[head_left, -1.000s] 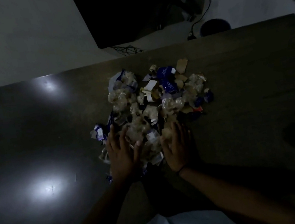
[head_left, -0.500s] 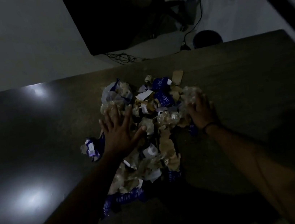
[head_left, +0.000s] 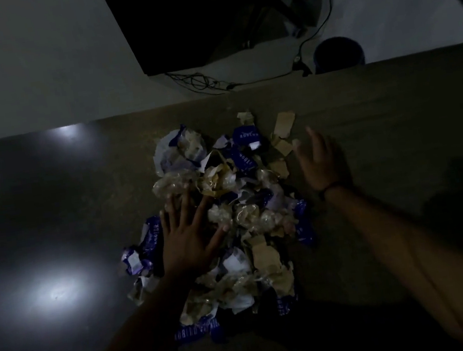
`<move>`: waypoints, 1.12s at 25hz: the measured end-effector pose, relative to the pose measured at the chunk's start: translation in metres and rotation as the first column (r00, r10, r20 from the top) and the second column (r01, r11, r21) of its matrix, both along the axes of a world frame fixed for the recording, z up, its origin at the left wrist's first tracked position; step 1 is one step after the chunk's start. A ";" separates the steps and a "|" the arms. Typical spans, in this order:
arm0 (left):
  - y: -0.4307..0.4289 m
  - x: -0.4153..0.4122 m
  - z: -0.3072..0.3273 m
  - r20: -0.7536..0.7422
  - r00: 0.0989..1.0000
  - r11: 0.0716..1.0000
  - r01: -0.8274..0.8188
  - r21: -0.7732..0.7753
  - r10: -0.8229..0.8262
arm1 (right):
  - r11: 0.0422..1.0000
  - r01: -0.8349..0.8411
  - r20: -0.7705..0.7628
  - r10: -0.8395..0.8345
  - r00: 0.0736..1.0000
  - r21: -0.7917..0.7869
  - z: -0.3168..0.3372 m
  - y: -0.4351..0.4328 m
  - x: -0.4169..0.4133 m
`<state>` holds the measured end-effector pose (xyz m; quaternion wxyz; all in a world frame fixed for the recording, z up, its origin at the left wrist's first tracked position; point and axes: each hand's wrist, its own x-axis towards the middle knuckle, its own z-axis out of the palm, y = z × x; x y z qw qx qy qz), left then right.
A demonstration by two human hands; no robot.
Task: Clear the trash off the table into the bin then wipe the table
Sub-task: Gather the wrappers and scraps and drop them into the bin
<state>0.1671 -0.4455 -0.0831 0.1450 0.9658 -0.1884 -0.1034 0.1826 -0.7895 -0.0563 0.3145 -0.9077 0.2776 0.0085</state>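
Note:
A heap of trash [head_left: 229,214], made of crumpled clear plastic, torn brown paper and blue wrappers, lies in the middle of the dark table [head_left: 381,130]. My left hand [head_left: 187,241] rests flat on the left side of the heap with fingers spread. At the heap's far right edge my right hand [head_left: 319,160] hovers open, palm turned toward the trash, holding nothing. A dark round bin [head_left: 338,53] stands on the floor beyond the table's far edge, to the right.
A dark desk or cabinet [head_left: 187,20] and tangled cables [head_left: 199,80] sit on the pale floor behind the table. Bright light reflections [head_left: 56,292] glare on the table's left half. The scene is dim.
Both hands have moved from the near end of the heap toward its far part. The right hand has swung out to the heap's right edge and lifted off it. Trash now trails toward me.

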 end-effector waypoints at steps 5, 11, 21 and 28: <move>0.000 0.002 -0.006 0.027 1.000 1.000 0.009 0.010 -0.009 | 0.943 -0.332 -0.125 0.328 0.936 -0.013 -0.028 0.011 0.076; 0.000 0.002 -0.005 0.032 0.999 1.000 0.014 0.007 -0.014 | 0.784 -0.561 0.104 0.556 0.825 0.266 -0.007 0.085 0.076; 0.011 0.008 0.016 -0.068 0.994 0.981 0.068 -0.183 -0.081 | 0.717 -0.570 -0.128 0.660 0.741 0.401 0.033 0.197 0.175; 0.077 -0.044 0.047 0.194 0.939 0.799 -0.120 -0.590 0.284 | 0.525 -0.775 0.075 0.809 0.583 0.352 0.053 0.195 0.080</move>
